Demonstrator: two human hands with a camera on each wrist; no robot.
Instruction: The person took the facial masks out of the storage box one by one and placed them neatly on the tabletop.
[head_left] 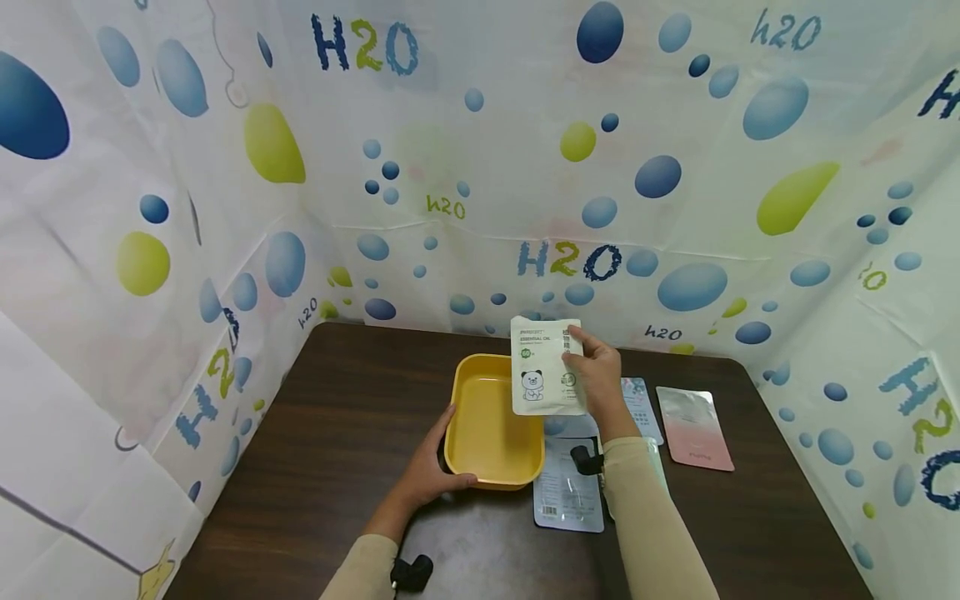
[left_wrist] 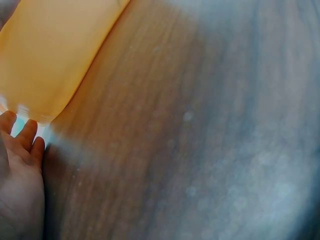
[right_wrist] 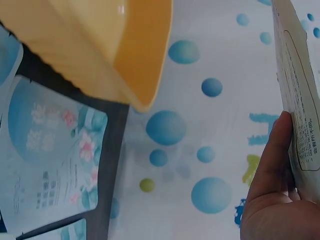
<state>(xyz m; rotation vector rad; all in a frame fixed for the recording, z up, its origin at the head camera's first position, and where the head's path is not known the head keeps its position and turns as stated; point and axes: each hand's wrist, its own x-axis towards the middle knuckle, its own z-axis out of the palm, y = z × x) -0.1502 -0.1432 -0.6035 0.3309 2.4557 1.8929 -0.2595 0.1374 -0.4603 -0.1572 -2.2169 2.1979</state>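
Observation:
A white packet [head_left: 540, 371] printed with a bear and "ESSENTIAL OIL" is pinched at its right edge by my right hand [head_left: 602, 375]. It is held up over the right side of a yellow plastic tray [head_left: 487, 446]. The right wrist view shows the packet [right_wrist: 306, 105] nearly edge-on, with the thumb against its printed side. My left hand [head_left: 431, 467] touches the tray's near left corner, fingers along the left side and thumb at the front. In the left wrist view, its extended fingers reach the tray's orange-looking wall [left_wrist: 55, 55].
Right of the tray lie a silvery-blue packet [head_left: 567, 492], a flowered blue packet [head_left: 640, 408] and a silver-and-pink packet [head_left: 696, 429], some partly hidden by the right arm. A patterned curtain [head_left: 480, 150] surrounds the dark wooden table [head_left: 337, 417] at the back and sides.

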